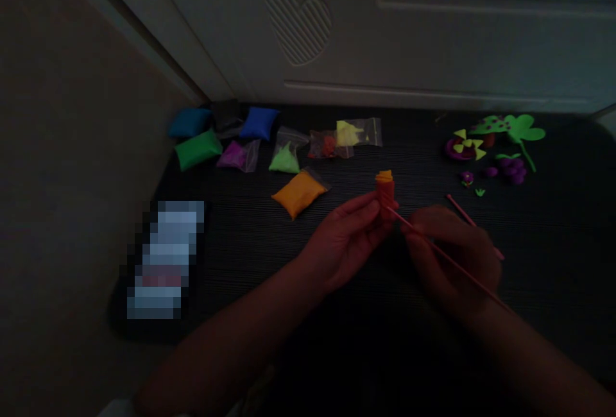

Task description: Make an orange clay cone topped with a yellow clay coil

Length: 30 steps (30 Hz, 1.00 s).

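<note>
Between the thumb and fingers of my left hand (349, 237) stands a small upright red clay piece (385, 191) with an orange, layered top. My right hand (452, 253) pinches a thin pink modelling stick (462, 269) like a pen. The stick's tip touches the lower side of the red piece. A second pink stick (462, 208) lies on the dark table, partly hidden behind my right hand. An orange clay packet (299, 194) lies to the left of the held piece.
Several clay packets, among them a green one (198, 149) and a blue one (260, 122), line the table's back left. Shaped clay pieces, including a purple cluster (513, 170) and a green flower-like shape (522, 128), lie at the back right. A pixelated phone (166, 260) rests at left.
</note>
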Available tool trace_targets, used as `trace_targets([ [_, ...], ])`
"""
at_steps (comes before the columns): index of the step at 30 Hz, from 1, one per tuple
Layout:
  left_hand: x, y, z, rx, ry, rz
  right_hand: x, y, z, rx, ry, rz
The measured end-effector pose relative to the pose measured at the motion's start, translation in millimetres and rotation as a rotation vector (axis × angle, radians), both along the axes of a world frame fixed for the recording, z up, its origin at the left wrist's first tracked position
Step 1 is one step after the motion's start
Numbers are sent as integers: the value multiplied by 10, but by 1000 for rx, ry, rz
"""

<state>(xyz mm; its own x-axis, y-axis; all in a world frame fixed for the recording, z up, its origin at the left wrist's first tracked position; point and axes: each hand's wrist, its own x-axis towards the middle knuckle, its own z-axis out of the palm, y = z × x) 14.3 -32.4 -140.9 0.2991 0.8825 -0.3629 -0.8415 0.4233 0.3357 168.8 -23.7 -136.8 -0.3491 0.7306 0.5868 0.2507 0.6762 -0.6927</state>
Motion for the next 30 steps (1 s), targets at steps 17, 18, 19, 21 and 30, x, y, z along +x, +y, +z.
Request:
trace_targets([
  [17, 0, -7, 11, -12, 7, 12, 0, 47, 31, 92, -169, 46],
  [18, 1, -7, 10, -19, 10, 13, -1, 49, 26, 99, -163, 43],
  [19, 2, -7, 11, -27, 11, 16, -2, 48, 22, 101, -159, 41],
  [21, 0, -5, 17, -33, 13, 16, 0, 40, 17, 64, -131, 38],
  [30, -18, -2, 2, 35, 8, -25, 9, -8, 33, -36, 154, -111],
])
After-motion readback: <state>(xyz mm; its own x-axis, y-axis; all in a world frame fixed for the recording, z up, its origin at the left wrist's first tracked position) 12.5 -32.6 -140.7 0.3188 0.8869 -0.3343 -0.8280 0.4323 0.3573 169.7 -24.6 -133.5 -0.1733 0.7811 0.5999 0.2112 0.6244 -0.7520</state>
